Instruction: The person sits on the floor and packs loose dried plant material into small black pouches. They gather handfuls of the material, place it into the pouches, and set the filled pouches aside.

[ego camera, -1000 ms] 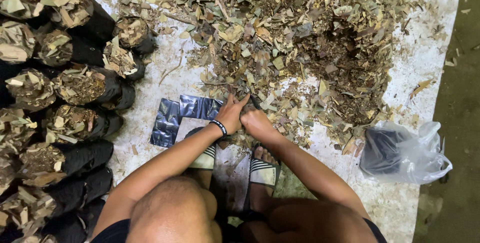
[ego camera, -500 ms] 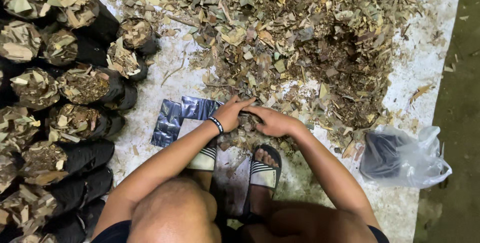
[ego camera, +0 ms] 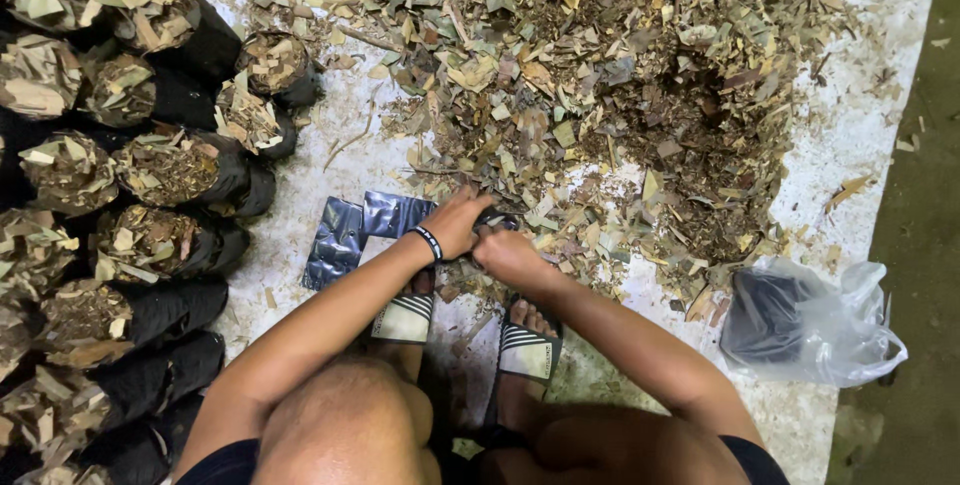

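Both hands meet at the near edge of the leaf pile (ego camera: 600,75), just past the sandals (ego camera: 525,350). The left hand (ego camera: 455,225) and right hand (ego camera: 510,253) have fingers clamped on a small black bag (ego camera: 495,217) between them (mostly hidden, so hard to read). Flat bags (ego camera: 365,230) lie just left, filled bags (ego camera: 150,175) stacked far left. Risk, I'd say: thin plastic tears or slips, spilling leaves.
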